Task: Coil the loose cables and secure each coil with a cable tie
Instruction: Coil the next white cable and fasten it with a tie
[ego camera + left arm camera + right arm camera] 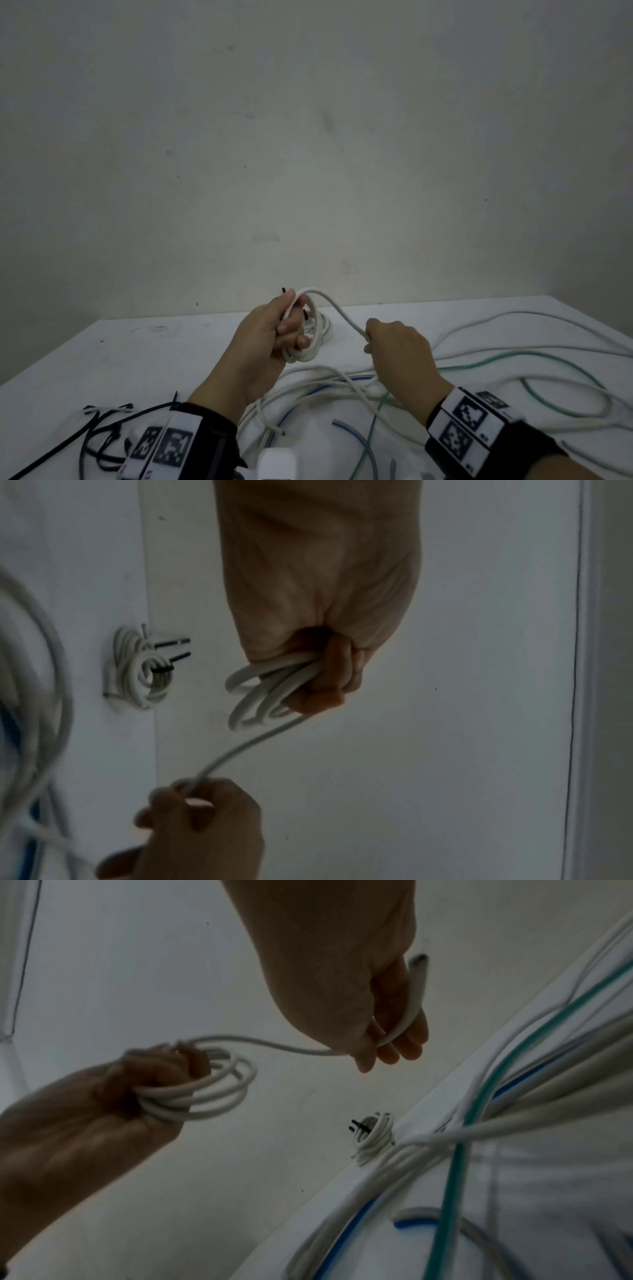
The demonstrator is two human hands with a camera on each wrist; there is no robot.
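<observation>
White cable (337, 310) partly coiled, held up above the desk (171, 356) in both hands. Several loops (301, 354) bunched in left hand (270, 337), fingers (337, 666) curled tight round the bundle, loops hanging below the fist, coil standing roughly upright. From top of left fist, free run arcs up and over, then slopes down rightward to right hand (399, 349); long axis of that span left-to-right, tilted down toward the right. Right-hand fingers (407, 1039) curled round the cable, thumb side pinching it; cut end (419, 959) pokes out past the palm, pointing back toward the wrist in right wrist view. Hands near, not touching.

Finished white coil (143, 672) lying flat on desk beyond left hand, near the wall (308, 137), bound with black cable tie (162, 669), tie tails sticking out. Loose white cables (513, 322), green cable (534, 387) and blue cable (308, 394) sprawled over desk below and right of hands. Black cable ties (102, 428) in a heap on desk near left wrist. White object (277, 464) at bottom edge, cropped, cannot tell what.
</observation>
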